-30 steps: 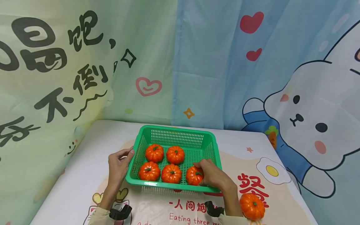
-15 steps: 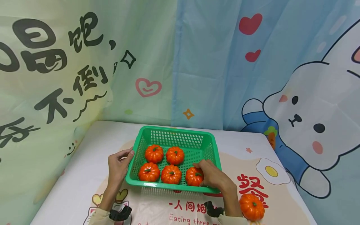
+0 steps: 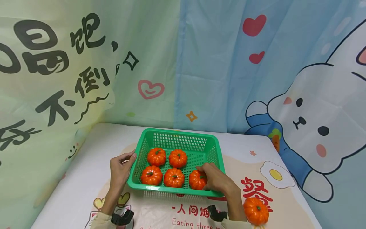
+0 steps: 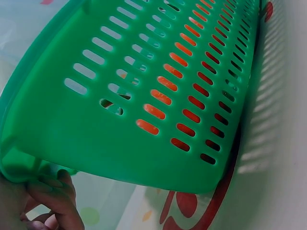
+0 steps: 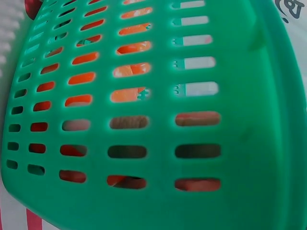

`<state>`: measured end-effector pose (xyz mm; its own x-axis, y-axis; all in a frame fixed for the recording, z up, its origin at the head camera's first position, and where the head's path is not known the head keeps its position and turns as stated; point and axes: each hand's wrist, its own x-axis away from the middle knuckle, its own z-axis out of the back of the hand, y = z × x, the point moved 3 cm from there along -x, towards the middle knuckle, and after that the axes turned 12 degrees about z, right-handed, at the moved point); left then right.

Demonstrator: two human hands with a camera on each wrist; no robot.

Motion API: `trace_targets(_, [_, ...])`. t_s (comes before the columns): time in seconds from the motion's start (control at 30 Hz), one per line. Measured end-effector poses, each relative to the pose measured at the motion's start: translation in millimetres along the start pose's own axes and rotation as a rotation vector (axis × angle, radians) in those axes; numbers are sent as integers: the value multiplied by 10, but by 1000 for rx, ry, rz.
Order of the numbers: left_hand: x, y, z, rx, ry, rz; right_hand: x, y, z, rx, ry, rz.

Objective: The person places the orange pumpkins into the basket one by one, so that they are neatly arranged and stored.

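A green plastic basket [image 3: 177, 190] with slotted walls stands on the table and holds several small orange pumpkins, among them a front-left pumpkin [image 3: 151, 175] and a front-middle pumpkin [image 3: 174, 178]. My left hand [image 3: 121, 170] pinches the basket's left rim; in the left wrist view its curled fingers [image 4: 55, 196] show under a corner of the rim. Inside the front right corner, my right hand [image 3: 218, 179] grips another pumpkin [image 3: 195, 180], covering its right side. The right wrist view shows mostly the slotted wall [image 5: 249, 158], with bits of fingers and orange behind the slots.
One more pumpkin [image 3: 256, 211] lies outside the basket, right of my right forearm. A printed cloth [image 3: 286, 203] covers the table. Behind the table hangs a curtain [image 3: 206, 79] with cartoon figures.
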<state>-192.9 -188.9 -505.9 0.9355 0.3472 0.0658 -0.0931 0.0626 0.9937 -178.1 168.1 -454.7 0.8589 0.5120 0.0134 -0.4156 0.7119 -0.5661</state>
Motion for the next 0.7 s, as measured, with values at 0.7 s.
trace_targets(0.7, [6, 3, 9, -9, 1, -6, 87, -48, 163, -12, 28, -74])
